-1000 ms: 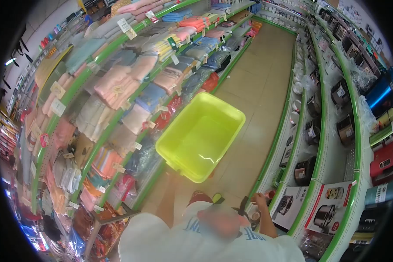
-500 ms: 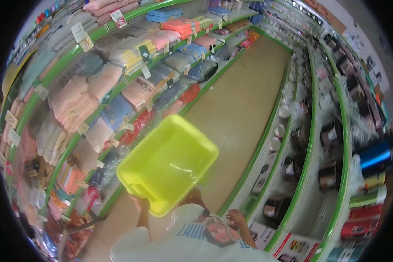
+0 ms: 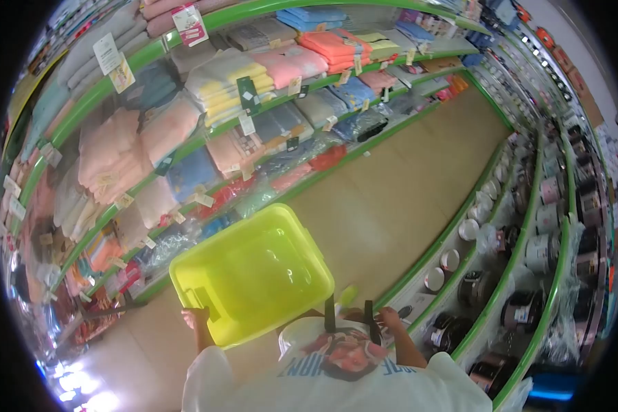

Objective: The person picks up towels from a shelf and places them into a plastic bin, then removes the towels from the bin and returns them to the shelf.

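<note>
A bright yellow-green plastic tub (image 3: 261,268) with a rounded rim hangs tilted before my body, its hollow facing me. My left hand (image 3: 196,318) is closed on its near left rim, beside the handle slot. Nothing can be seen inside the tub. Off to the right, my right hand (image 3: 390,318) is held near my waist, its fingers loosely bent and apart, with nothing visible in them. A dark strap (image 3: 372,321) hangs just left of that hand. My white printed shirt (image 3: 343,364) fills the bottom of the view.
Green-edged shelves (image 3: 281,103) along the left carry folded towels (image 3: 110,154) with tags. On the right, another rack (image 3: 453,275) holds pots (image 3: 522,309) and round white items. A tan floor aisle (image 3: 405,178) runs between them toward the far shelves.
The tub has shifted lower and slightly left in view, still in my left hand. My right hand has risen a little and moved right. The view has turned, swinging the aisle rightward.
</note>
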`<control>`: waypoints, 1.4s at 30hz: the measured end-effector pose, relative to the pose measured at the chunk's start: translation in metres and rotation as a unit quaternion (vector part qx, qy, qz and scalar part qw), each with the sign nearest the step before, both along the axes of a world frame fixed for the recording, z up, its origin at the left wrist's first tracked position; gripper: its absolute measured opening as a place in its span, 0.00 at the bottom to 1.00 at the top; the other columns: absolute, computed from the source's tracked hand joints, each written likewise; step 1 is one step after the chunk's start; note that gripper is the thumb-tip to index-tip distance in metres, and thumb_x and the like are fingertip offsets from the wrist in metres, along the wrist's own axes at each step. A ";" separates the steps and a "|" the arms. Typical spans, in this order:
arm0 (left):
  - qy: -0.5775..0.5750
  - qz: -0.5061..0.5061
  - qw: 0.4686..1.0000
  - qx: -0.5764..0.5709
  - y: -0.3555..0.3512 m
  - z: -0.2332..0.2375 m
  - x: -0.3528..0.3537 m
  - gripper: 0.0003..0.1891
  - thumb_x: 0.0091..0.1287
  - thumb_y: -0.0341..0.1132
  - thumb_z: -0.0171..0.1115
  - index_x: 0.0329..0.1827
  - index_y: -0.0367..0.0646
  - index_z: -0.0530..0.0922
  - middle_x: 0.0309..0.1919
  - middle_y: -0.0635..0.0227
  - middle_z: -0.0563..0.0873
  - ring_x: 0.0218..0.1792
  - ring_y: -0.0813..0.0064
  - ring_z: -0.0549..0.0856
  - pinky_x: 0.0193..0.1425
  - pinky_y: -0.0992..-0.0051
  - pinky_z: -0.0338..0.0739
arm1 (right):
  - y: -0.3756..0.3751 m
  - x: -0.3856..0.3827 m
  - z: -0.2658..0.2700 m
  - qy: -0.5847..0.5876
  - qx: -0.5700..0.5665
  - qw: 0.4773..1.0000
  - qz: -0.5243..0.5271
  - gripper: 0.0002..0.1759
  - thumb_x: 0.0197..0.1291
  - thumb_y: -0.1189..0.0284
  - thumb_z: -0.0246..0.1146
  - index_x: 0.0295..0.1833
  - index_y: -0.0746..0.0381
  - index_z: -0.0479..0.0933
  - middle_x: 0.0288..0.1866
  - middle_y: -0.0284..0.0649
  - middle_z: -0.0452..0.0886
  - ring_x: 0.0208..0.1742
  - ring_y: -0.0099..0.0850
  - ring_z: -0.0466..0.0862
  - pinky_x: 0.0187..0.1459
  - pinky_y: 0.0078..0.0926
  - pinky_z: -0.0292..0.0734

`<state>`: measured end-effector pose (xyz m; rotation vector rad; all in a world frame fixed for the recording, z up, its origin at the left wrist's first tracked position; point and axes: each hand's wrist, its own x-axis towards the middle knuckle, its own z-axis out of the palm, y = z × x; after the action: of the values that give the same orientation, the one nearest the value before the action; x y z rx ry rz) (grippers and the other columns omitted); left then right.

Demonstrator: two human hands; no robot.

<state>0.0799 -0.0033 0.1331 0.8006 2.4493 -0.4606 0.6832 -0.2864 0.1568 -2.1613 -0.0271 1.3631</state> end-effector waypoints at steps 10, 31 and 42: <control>-0.282 -0.060 0.912 0.292 0.014 -0.014 0.305 0.36 0.60 0.53 0.68 0.63 0.36 0.67 0.51 0.40 0.80 0.52 0.47 0.81 0.54 0.59 0.77 | 0.122 0.179 -0.048 0.027 0.060 0.979 0.193 0.17 0.63 0.60 0.59 0.49 0.62 0.76 0.35 0.41 0.84 0.33 0.30 0.84 0.33 0.28 0.79; -0.218 -0.077 0.951 0.206 0.042 -0.120 0.617 0.47 0.50 0.30 0.68 0.75 0.45 0.55 0.53 0.47 0.81 0.51 0.54 0.82 0.50 0.62 0.81 | 0.084 0.577 -0.058 0.052 0.026 0.997 0.055 0.17 0.60 0.63 0.60 0.50 0.63 0.74 0.35 0.47 0.84 0.31 0.38 0.84 0.31 0.34 0.79; -0.166 -0.056 0.957 0.232 -0.009 -0.068 0.596 0.40 0.54 0.30 0.66 0.73 0.49 0.62 0.58 0.51 0.80 0.58 0.54 0.80 0.61 0.64 0.76 | 0.130 0.562 -0.051 0.032 0.080 0.970 0.229 0.16 0.63 0.64 0.59 0.51 0.63 0.73 0.33 0.46 0.84 0.30 0.35 0.85 0.28 0.30 0.79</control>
<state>0.6764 -0.0123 0.0654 1.1073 2.2211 0.2141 1.2457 -0.1563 0.1054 -2.0477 -0.6240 1.6138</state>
